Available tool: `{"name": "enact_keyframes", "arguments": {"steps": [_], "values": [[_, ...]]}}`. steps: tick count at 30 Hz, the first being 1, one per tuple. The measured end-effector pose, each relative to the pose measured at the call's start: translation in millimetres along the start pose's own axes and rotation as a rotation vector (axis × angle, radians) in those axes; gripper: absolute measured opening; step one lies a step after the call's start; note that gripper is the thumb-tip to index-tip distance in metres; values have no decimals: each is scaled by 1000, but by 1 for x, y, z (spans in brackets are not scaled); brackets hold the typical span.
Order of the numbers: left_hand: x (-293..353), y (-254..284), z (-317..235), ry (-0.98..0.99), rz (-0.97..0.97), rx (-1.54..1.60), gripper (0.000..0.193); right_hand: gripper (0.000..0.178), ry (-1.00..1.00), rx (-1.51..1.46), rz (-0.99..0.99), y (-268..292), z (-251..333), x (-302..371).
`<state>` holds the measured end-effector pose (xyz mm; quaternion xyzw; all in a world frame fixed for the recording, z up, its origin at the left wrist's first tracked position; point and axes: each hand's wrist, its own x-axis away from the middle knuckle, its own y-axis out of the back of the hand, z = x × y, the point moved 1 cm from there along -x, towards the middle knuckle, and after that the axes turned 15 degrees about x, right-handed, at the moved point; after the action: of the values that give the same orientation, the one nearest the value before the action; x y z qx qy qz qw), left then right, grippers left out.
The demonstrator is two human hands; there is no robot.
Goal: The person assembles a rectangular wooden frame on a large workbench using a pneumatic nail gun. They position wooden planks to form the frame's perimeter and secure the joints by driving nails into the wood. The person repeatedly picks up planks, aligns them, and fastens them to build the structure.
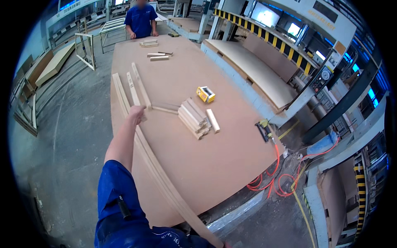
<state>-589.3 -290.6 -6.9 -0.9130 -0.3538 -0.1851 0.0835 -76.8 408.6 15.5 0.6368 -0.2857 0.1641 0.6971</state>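
Observation:
My left arm reaches forward over the large brown board, and my left hand (137,114) is closed at the near end of a short pale wooden strip (132,88). Another wooden strip (142,86) lies just right of it. Long wooden strips (155,163) run side by side along the board's left edge, pass beneath my left forearm and stick out past the near edge toward my body. At their near end, by the bottom of the picture, only a small reddish sliver shows of what looks like my right hand (227,244); its fingers cannot be made out.
A stack of short wooden blocks (193,118) sits mid-board, near a yellow box (205,94). A nail gun (263,130) with an orange hose (276,161) lies at the right edge. Beyond the far end stands a person (141,20). A press (264,33) flanks the right side.

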Motion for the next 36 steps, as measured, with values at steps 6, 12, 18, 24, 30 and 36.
{"name": "enact_keyframes", "arguments": {"steps": [6, 12, 18, 24, 30, 36], "values": [[76, -12, 10, -127, -71, -57, 34, 72, 18, 12, 9, 4, 11, -19], [176, 2, 62, -239, -36, 20, 47, 70, 65, 24, -8, 13, 27, -36], [337, 51, 176, -384, 8, -124, 72, 69, 90, 16, -9, 17, 28, -41], [422, 44, 272, -273, 37, -88, 75, 68, 109, 28, 4, 17, 28, -42], [417, 14, 283, -342, 22, 20, 69, 67, 114, 48, 10, 17, 25, -47], [322, -1, 218, -396, 26, 67, 60, 66, 147, 66, 26, 15, 22, -51]]}}
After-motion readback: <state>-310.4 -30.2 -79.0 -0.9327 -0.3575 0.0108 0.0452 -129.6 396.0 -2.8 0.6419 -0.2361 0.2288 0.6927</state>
